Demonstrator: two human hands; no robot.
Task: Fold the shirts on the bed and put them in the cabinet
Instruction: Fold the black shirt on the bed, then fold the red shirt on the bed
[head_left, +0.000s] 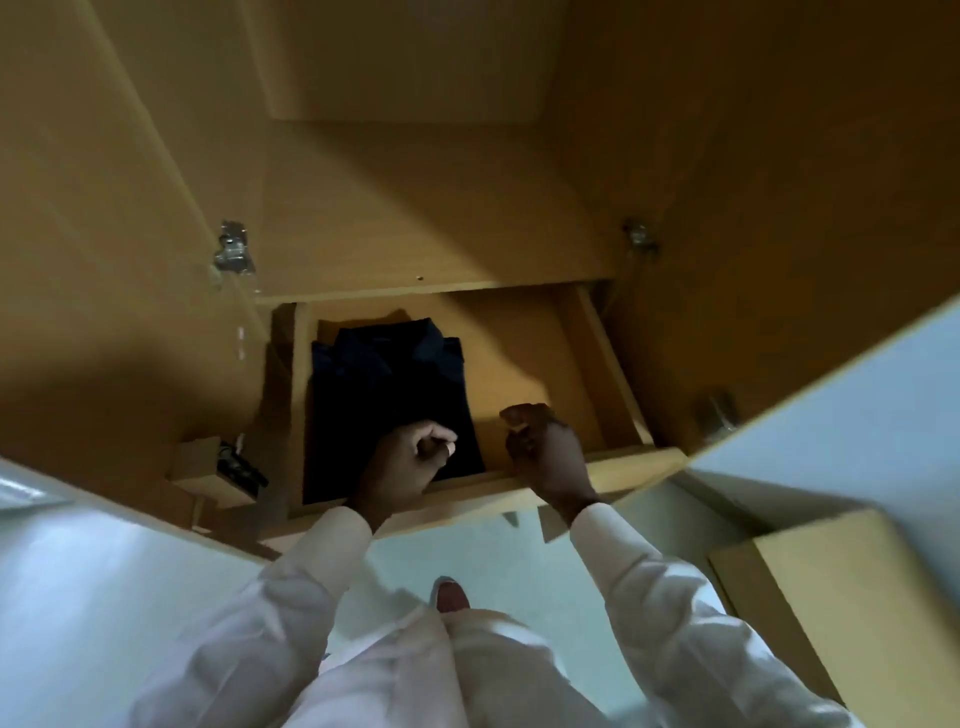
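Hovering fisted over drawer (519, 486): left hand (410, 462), right hand (545, 449).

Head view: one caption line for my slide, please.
Dark folded shirt lies in cabinet drawer; left hand, right hand curled above.

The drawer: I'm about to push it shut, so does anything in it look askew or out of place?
Nothing stands out. The dark folded shirt lies flat in the left part of the drawer, its edges roughly in line with the walls.
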